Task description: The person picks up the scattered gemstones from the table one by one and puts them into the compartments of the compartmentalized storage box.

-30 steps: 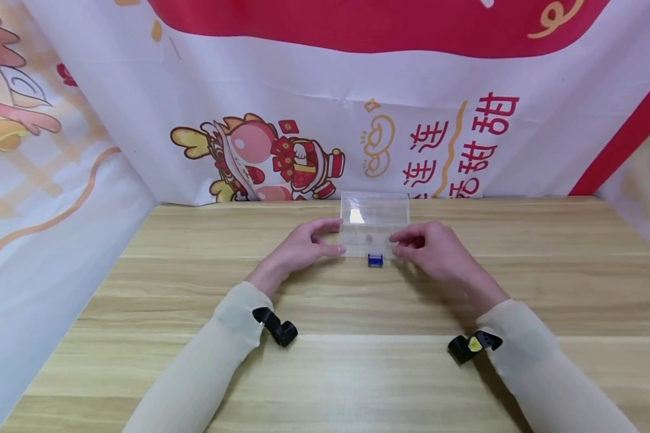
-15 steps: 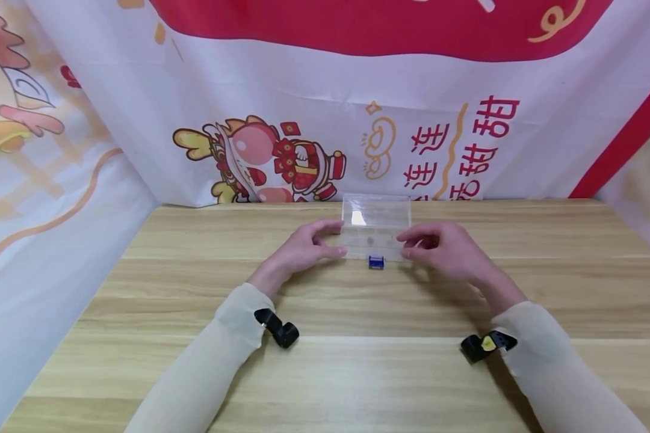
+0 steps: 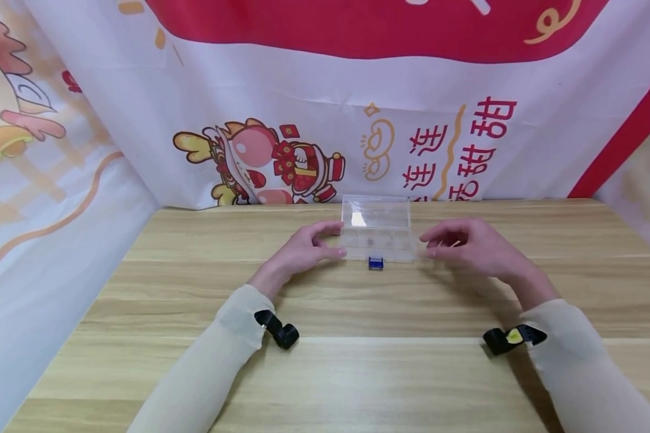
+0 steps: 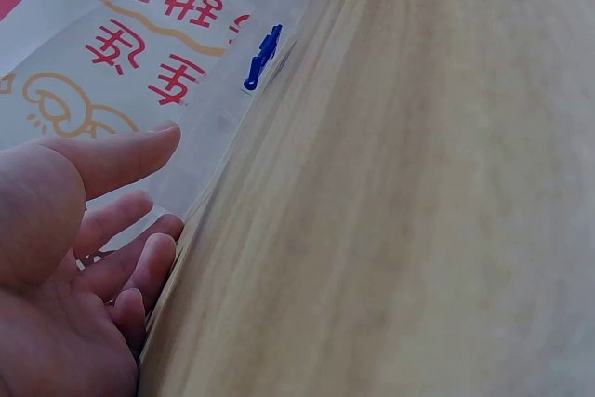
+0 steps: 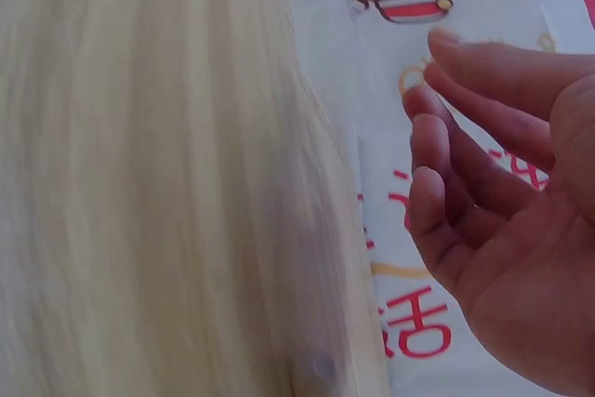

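Observation:
A clear plastic compartment box (image 3: 384,252) sits on the wooden table near the back, its see-through lid (image 3: 381,211) raised behind it. At the middle of its front edge is a blue latch (image 3: 375,263), which also shows in the left wrist view. My left hand (image 3: 300,248) is at the box's left end, thumb (image 4: 130,160) and fingertips right at its side. To the right of the box, a small gap away, my right hand (image 3: 468,246) has loosely bent fingers with nothing between them in the right wrist view.
A white cloth (image 3: 303,78) printed with red and yellow cartoons hangs behind the table, close at the back of the box. Another printed cloth (image 3: 76,162) hangs at the left. Bare wooden tabletop (image 3: 357,379) lies in front.
My right hand has drawn away to the right from the box's right end, its forearm moving with it. The left hand stays at the left end, and the lid remains raised.

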A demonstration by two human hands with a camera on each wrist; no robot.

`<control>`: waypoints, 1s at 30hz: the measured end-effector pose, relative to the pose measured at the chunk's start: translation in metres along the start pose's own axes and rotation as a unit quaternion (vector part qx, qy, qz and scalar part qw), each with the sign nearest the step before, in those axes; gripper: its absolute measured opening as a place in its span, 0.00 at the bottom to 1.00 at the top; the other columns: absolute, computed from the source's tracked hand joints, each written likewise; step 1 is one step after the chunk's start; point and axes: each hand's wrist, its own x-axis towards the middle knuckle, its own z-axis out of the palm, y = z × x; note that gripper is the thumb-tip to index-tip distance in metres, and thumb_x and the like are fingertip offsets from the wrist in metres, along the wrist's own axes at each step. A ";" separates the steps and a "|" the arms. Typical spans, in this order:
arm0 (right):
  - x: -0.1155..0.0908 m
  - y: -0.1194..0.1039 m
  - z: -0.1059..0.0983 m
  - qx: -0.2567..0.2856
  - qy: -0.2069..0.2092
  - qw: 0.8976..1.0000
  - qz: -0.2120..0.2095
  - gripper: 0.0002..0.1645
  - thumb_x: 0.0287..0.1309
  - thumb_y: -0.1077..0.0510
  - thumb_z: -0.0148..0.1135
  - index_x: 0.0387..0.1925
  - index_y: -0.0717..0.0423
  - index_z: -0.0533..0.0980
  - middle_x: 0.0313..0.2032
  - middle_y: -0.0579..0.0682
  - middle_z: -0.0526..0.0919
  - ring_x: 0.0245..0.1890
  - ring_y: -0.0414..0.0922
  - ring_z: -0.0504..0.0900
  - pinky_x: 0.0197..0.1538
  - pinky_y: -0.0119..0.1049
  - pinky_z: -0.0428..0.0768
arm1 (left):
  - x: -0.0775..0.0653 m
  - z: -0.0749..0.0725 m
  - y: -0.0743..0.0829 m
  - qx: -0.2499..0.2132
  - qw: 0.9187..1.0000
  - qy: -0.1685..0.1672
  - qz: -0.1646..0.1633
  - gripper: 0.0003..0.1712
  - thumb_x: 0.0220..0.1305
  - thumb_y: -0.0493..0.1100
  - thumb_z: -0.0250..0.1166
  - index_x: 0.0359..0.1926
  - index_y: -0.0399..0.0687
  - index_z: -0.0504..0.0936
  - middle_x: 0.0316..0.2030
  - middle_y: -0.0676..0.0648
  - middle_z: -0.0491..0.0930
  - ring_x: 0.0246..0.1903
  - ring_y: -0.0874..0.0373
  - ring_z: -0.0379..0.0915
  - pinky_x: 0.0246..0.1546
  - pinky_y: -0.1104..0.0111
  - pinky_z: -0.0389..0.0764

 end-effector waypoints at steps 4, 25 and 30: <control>-0.006 0.010 -0.010 -0.005 -0.015 1.000 0.002 0.16 0.68 0.52 0.71 0.56 0.48 0.86 0.48 0.49 0.90 0.46 0.49 0.82 0.45 0.34 0.81 | 0.000 0.000 -0.001 0.000 1.000 0.000 -0.002 0.38 0.66 0.51 0.75 0.75 0.68 0.73 0.71 0.56 0.76 0.58 0.52 0.71 0.58 0.60 0.72; -0.032 0.068 -0.050 0.036 -0.195 0.979 0.034 0.20 0.61 0.55 0.76 0.54 0.50 0.86 0.41 0.55 0.87 0.41 0.49 0.82 0.45 0.33 0.81 | 0.001 -0.001 0.000 -0.004 1.000 0.000 0.003 0.38 0.66 0.51 0.76 0.75 0.69 0.73 0.72 0.56 0.75 0.58 0.52 0.72 0.58 0.61 0.73; -0.032 0.071 -0.046 0.057 -0.216 0.975 0.021 0.19 0.62 0.57 0.74 0.54 0.51 0.86 0.40 0.56 0.84 0.41 0.51 0.80 0.43 0.34 0.79 | 0.000 -0.001 0.000 -0.003 1.000 -0.001 0.003 0.38 0.66 0.51 0.75 0.75 0.68 0.73 0.72 0.56 0.76 0.57 0.52 0.72 0.58 0.61 0.73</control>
